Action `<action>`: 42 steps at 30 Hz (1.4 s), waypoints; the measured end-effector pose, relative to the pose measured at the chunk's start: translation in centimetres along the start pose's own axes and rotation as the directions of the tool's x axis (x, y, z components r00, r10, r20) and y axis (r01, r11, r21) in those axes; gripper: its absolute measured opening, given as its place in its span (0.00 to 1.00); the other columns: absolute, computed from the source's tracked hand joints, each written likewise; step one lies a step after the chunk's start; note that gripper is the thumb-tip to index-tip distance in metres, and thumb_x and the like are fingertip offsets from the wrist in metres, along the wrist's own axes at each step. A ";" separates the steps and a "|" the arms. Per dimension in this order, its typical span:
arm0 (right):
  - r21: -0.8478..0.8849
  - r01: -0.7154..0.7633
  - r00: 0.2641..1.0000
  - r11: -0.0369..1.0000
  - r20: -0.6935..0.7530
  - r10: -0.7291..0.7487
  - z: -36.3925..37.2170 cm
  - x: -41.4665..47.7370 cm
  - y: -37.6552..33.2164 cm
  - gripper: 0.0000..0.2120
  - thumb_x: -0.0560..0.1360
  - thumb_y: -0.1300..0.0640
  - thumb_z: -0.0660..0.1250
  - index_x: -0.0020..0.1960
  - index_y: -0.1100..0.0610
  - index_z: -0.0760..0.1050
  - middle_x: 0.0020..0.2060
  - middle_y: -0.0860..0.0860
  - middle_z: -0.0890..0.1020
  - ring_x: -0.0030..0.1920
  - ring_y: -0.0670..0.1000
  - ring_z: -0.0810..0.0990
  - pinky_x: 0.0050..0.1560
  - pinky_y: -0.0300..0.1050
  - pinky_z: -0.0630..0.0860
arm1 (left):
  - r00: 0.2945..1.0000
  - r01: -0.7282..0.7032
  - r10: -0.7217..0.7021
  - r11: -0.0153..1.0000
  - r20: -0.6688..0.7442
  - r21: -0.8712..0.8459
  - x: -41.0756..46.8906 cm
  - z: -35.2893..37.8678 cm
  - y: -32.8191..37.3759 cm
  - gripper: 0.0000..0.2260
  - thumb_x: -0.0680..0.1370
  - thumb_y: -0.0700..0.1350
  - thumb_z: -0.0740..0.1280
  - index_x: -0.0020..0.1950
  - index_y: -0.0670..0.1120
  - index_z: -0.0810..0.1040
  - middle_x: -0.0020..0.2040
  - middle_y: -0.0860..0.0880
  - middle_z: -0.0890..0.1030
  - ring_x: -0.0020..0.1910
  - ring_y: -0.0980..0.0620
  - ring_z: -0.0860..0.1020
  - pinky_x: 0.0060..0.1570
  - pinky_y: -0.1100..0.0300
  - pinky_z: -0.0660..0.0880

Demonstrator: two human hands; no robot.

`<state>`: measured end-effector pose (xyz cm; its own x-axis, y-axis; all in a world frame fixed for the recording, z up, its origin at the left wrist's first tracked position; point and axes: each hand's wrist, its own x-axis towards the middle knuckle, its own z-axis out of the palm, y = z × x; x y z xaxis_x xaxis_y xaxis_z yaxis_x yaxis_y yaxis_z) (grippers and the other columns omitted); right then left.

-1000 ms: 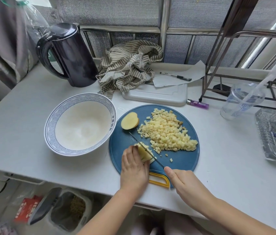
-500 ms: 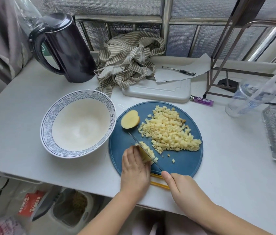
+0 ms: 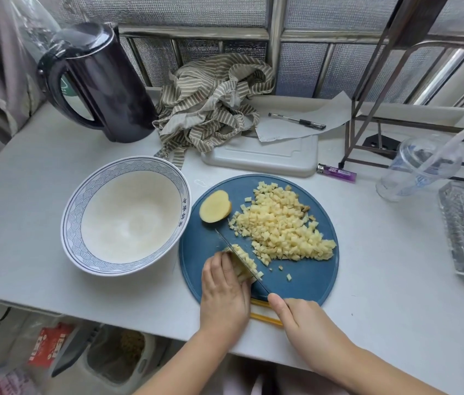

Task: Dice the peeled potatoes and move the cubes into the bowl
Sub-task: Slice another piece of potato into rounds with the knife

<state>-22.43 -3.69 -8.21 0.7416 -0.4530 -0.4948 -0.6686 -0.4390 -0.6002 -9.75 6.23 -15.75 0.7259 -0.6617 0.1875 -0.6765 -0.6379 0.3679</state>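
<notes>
Counter (image 3: 40,195): left hand (image 3: 223,292) holds potato (image 3: 239,270), right hand (image 3: 299,317) grips knife (image 3: 257,282).

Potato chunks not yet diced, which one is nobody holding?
The half at the board's far left edge, beside the bowl. The other piece sits under the left hand, against the knife.

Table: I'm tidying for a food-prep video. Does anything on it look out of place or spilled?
Nothing is spilled: the potato cubes all lie on the blue board. Odd for food prep are a purple lighter just behind the board, and a pen on paper beside a crumpled striped cloth.
</notes>
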 end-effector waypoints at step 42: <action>0.177 0.072 0.995 0.982 -0.087 -0.057 -0.7 -2.2 0.3 0.32 0.71 0.29 0.45 0.33 0.58 0.64 0.27 0.49 0.68 0.30 0.46 0.67 0.40 0.49 0.67 | 0.999 0.051 -0.049 0.995 0.024 -0.091 -0.2 -0.5 -0.2 0.27 0.76 0.53 0.56 0.69 0.36 0.62 0.62 0.37 0.71 0.63 0.41 0.64 0.62 0.41 0.70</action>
<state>-24.26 -3.35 -6.88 0.7707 -0.4935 -0.4031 -0.5935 -0.3258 -0.7359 -9.68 6.67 -15.45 0.7548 -0.6392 0.1471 -0.6246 -0.6320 0.4587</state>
